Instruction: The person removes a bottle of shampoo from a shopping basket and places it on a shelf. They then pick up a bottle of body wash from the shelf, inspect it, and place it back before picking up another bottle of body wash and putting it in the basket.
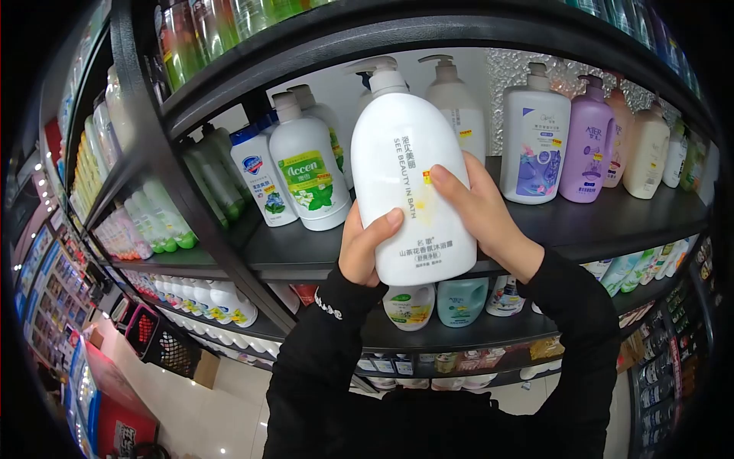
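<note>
Black shelf is carrying toiletry bottles. Left hand and right hand are clasping a white pump bottle before the shelf's front edge.

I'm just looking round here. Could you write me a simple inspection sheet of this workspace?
Surface: a black shelf with goods standing on it.
Job's things: one white bottle, held up in front of the shelf, leaning slightly, pump at the top.
Clutter: other bottles standing close by, among them a green-labelled one to the left and a purple one to the right.
Hands: both bare; left hand and right hand grip the bottle from either side, thumbs on its front.
Cables: nothing seen near the hands.
Surroundings: tiled floor below, dark basket at lower left.
</note>
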Tool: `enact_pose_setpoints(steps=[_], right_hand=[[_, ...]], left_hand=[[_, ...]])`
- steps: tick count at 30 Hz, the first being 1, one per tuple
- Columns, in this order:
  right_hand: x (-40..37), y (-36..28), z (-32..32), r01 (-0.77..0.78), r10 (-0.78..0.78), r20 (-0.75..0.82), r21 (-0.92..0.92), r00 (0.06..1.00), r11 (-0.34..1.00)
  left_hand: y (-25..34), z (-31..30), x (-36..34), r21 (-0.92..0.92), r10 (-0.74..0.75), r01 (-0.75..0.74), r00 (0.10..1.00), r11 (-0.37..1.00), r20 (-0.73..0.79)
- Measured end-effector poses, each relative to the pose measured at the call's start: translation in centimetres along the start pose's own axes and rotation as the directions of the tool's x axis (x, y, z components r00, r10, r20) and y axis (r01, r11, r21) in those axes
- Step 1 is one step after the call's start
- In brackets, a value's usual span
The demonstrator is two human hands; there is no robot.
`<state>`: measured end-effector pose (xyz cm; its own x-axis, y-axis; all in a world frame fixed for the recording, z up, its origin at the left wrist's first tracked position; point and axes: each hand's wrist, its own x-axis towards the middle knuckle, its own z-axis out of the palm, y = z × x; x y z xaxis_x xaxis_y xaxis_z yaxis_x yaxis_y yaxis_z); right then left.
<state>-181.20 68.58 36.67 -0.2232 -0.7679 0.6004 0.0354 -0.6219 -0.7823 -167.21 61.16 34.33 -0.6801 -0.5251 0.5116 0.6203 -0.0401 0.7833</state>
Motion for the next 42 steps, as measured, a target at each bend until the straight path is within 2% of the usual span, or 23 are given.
enact_pose_setpoints(steps=[3,5,7,9,12,19,23,27,29,30,31,32,33,35,36,38,40,42], right_hand=[[0.8,0.1,-0.2,-0.026,0.026,-0.006,0.003,1.000,1.000],[1.3,0.4,-0.5,0.007,-0.010,-0.031,-0.078,0.999,0.997],[1.7,0.7,-0.9,0.021,-0.023,-0.022,-0.075,0.999,0.997],[2.0,1.0,-1.4,0.037,-0.037,-0.003,-0.075,0.999,0.996],[1.9,1.1,-2.2,0.007,-0.007,-0.004,-0.072,1.000,0.997],[1.6,2.0,-4.0,0.007,-0.006,0.008,-0.117,1.000,0.993],[1.4,2.6,-4.6,-0.013,0.010,-0.023,-0.142,1.000,0.990],[1.6,2.7,-5.8,-0.027,0.031,0.012,-0.241,0.999,0.970],[1.5,2.4,-6.4,-0.037,0.049,0.040,-0.249,0.998,0.968],[1.2,2.0,-6.6,-0.019,0.057,0.091,-0.367,0.994,0.930],[1.0,1.8,-6.7,0.007,0.068,0.139,-0.479,0.988,0.878],[0.5,1.8,-6.8,0.014,0.063,0.132,-0.512,0.989,0.859],[0.1,1.4,-6.7,0.019,0.061,0.137,-0.519,0.989,0.854],[-0.6,0.3,-6.2,-0.050,0.158,0.093,-0.693,0.983,0.719],[-0.7,0.3,-6.0,-0.043,0.145,0.085,-0.706,0.986,0.707],[-0.4,0.4,-5.7,-0.031,0.136,0.093,-0.704,0.986,0.709],[0.0,0.6,-5.6,-0.032,0.133,0.090,-0.702,0.987,0.712],[0.7,1.1,-5.5,0.026,0.135,0.130,-0.808,0.982,0.589]], left_hand=[[0.2,-0.7,1.0,-0.006,-0.015,0.015,0.999,1.000,0.034],[0.0,-1.5,1.9,-0.018,-0.015,0.016,0.999,1.000,0.041],[0.0,-2.2,2.8,0.008,-0.030,0.029,0.992,1.000,0.121],[0.0,-2.6,3.2,0.022,-0.012,0.010,0.996,1.000,0.089],[-0.6,-3.6,4.0,0.058,-0.085,0.077,0.987,0.995,0.140],[-1.1,-3.6,4.5,0.118,-0.120,0.100,0.978,0.988,0.173],[-1.2,-3.6,4.6,0.158,-0.098,0.069,0.978,0.985,0.182],[-1.1,-3.7,4.5,0.218,-0.097,0.046,0.968,0.975,0.232],[-0.8,-3.4,3.6,0.241,-0.044,-0.012,0.973,0.970,0.225],[-1.1,-3.5,3.0,0.482,0.031,-0.095,0.990,0.871,0.137],[-1.2,-3.4,2.4,0.693,0.127,-0.139,0.989,0.707,0.069],[-1.2,-3.5,1.6,0.822,0.205,-0.219,0.970,0.525,0.128],[-1.5,-3.3,0.5,0.889,0.370,-0.314,0.911,0.333,0.183],[-0.8,-3.0,-1.4,0.898,0.383,-0.424,0.854,0.120,0.352],[-0.7,-2.8,-2.0,0.893,0.384,-0.434,0.850,0.121,0.361],[-0.7,-2.6,-2.6,0.886,0.299,-0.453,0.835,-0.102,0.461],[-0.9,-2.8,-2.4,0.898,0.287,-0.431,0.852,-0.088,0.437],[-1.2,-3.1,-2.0,0.918,0.290,-0.386,0.871,-0.096,0.397]])
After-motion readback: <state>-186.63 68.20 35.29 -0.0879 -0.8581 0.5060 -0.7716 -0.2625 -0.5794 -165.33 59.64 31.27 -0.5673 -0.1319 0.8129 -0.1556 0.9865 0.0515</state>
